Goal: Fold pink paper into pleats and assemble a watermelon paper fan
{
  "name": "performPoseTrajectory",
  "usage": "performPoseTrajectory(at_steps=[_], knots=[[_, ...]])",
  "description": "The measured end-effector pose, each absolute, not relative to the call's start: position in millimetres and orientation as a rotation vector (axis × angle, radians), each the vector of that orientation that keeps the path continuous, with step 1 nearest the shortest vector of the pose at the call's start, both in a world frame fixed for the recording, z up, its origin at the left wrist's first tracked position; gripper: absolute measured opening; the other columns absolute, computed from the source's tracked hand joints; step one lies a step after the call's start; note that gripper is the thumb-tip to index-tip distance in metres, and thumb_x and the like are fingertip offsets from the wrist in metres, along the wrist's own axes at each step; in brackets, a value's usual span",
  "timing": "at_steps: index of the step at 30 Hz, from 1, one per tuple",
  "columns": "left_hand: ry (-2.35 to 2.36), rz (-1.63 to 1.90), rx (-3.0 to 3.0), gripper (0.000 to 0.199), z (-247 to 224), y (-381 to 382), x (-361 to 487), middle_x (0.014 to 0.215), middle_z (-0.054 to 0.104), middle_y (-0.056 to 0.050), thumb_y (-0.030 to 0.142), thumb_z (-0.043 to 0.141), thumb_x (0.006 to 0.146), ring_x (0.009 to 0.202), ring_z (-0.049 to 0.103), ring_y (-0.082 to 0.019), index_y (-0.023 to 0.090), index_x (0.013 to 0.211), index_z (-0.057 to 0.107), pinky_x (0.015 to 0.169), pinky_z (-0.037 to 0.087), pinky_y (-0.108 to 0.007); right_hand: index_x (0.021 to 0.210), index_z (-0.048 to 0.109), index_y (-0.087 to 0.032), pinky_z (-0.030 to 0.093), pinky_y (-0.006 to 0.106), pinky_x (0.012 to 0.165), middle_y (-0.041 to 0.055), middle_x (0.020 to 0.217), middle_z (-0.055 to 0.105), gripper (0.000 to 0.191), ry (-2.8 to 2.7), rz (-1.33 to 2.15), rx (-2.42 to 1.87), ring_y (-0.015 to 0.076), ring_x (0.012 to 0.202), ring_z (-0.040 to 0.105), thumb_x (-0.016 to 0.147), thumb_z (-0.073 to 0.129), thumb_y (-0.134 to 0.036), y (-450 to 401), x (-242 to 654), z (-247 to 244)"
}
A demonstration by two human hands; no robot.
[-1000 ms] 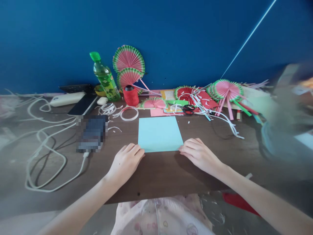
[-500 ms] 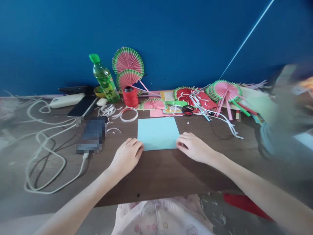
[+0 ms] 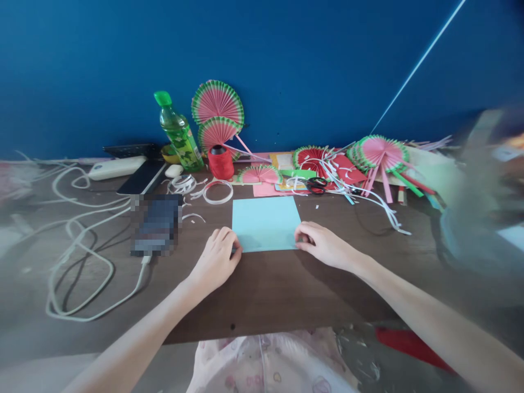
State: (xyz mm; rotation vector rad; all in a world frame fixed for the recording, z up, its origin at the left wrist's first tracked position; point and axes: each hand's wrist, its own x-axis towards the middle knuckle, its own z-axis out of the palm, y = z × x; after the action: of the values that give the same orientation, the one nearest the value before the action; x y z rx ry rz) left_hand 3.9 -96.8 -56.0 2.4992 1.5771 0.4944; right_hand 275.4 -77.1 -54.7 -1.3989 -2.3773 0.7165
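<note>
A light blue sheet of paper (image 3: 267,222) lies flat on the dark brown table (image 3: 278,295) in front of me. My left hand (image 3: 221,252) rests at its near left corner, with thumb and curled fingers closed on the edge. At the near right corner, my right hand (image 3: 321,244) pinches the paper between thumb and fingers. Just beyond the sheet are black-handled scissors (image 3: 316,185) and a pink folded-paper fan (image 3: 260,174).
Along the blue wall stand a green bottle (image 3: 180,136), a red thread spool (image 3: 221,162) and pleated fans (image 3: 218,103). More fans (image 3: 380,154) and white strips (image 3: 379,202) lie right. A blurred-out phone (image 3: 158,224) with a white cable (image 3: 110,267) sits left.
The view has shifted slightly, so everything sits a little further right. Both hands keep to the paper's near corners, with the fingers slightly more curled. The sheet stays flat.
</note>
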Motion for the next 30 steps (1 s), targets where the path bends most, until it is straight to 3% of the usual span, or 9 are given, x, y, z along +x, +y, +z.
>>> performPoseTrajectory(at_steps=[2, 5, 9, 12, 17, 22, 26, 30], knots=[[1.580, 0.497, 2.586, 0.009, -57, -98, 5, 0.089, 0.054, -0.006, 0.011, 0.045, 0.081, 0.085, 0.048, -0.020, 0.016, 0.085, 0.050, 0.076, 0.042, -0.035, 0.086, 0.054, -0.019, 0.042, 0.027, 0.071, 0.0022, 0.084, 0.053, 0.006, -2.389, 0.677, -1.331, 0.0146, 0.079, 0.052, 0.082, 0.054, -0.015, -79, 276, -55], [1.424, 0.415, 2.841, 0.028, -56, -103, 10, 0.098, 0.056, -0.006, 0.004, 0.039, 0.082, 0.090, 0.050, -0.021, 0.019, 0.102, 0.053, 0.074, 0.042, -0.034, 0.100, 0.058, -0.020, 0.041, 0.032, 0.080, 0.0056, 0.096, 0.056, 0.020, -2.480, 0.510, -1.220, 0.0174, 0.090, 0.051, 0.085, 0.047, -0.011, -83, 273, -55], [1.207, 0.205, 3.071, 0.032, -51, -113, 21, 0.090, 0.059, -0.004, 0.005, 0.039, 0.084, 0.083, 0.053, -0.018, 0.018, 0.109, 0.055, 0.071, 0.044, -0.031, 0.123, 0.051, -0.027, 0.038, 0.033, 0.074, 0.0070, 0.105, 0.057, 0.047, -2.758, 0.146, -1.014, 0.0190, 0.090, 0.049, 0.086, 0.036, -0.003, -90, 263, -55], [1.293, 0.126, 3.108, 0.031, -50, -123, 30, 0.085, 0.059, -0.005, 0.007, 0.044, 0.083, 0.078, 0.054, -0.018, 0.013, 0.112, 0.055, 0.069, 0.046, -0.031, 0.129, 0.047, -0.025, 0.036, 0.033, 0.073, 0.0081, 0.108, 0.057, 0.048, -2.896, -0.046, -0.889, 0.0204, 0.092, 0.048, 0.085, 0.040, -0.005, -95, 252, -55], [1.401, 0.087, 3.085, 0.041, -53, -132, 33, 0.091, 0.060, -0.006, 0.006, 0.045, 0.082, 0.083, 0.056, -0.017, 0.010, 0.123, 0.047, 0.070, 0.049, -0.028, 0.123, 0.053, -0.018, 0.036, 0.032, 0.072, 0.0089, 0.100, 0.061, 0.038, -2.839, -0.076, -0.982, 0.0197, 0.089, 0.049, 0.087, 0.042, -0.011, -106, 245, -56], [1.425, 0.093, 3.035, 0.042, -56, -131, 22, 0.094, 0.060, -0.006, 0.004, 0.043, 0.082, 0.085, 0.056, -0.017, 0.011, 0.123, 0.047, 0.057, 0.049, -0.026, 0.115, 0.058, -0.017, 0.039, 0.032, 0.073, 0.0083, 0.098, 0.064, 0.034, -2.708, 0.068, -1.068, 0.0184, 0.090, 0.053, 0.088, 0.039, -0.008, -111, 270, -55], [1.395, 0.241, 2.975, 0.028, -58, -128, 16, 0.095, 0.060, -0.005, 0.009, 0.042, 0.085, 0.088, 0.055, -0.018, 0.014, 0.109, 0.055, 0.064, 0.050, -0.027, 0.105, 0.064, -0.019, 0.040, 0.032, 0.071, 0.0069, 0.089, 0.067, 0.026, -2.629, 0.151, -1.078, 0.0178, 0.083, 0.055, 0.091, 0.042, -0.018, -105, 289, -58], [1.477, 0.332, 2.919, 0.018, -57, -122, 11, 0.085, 0.059, -0.004, 0.011, 0.041, 0.087, 0.079, 0.053, -0.017, 0.017, 0.085, 0.058, 0.068, 0.048, -0.029, 0.087, 0.067, -0.018, 0.041, 0.030, 0.068, 0.0056, 0.076, 0.063, 0.024, -2.595, 0.127, -1.014, 0.0162, 0.071, 0.051, 0.091, 0.043, -0.023, -94, 290, -61]])
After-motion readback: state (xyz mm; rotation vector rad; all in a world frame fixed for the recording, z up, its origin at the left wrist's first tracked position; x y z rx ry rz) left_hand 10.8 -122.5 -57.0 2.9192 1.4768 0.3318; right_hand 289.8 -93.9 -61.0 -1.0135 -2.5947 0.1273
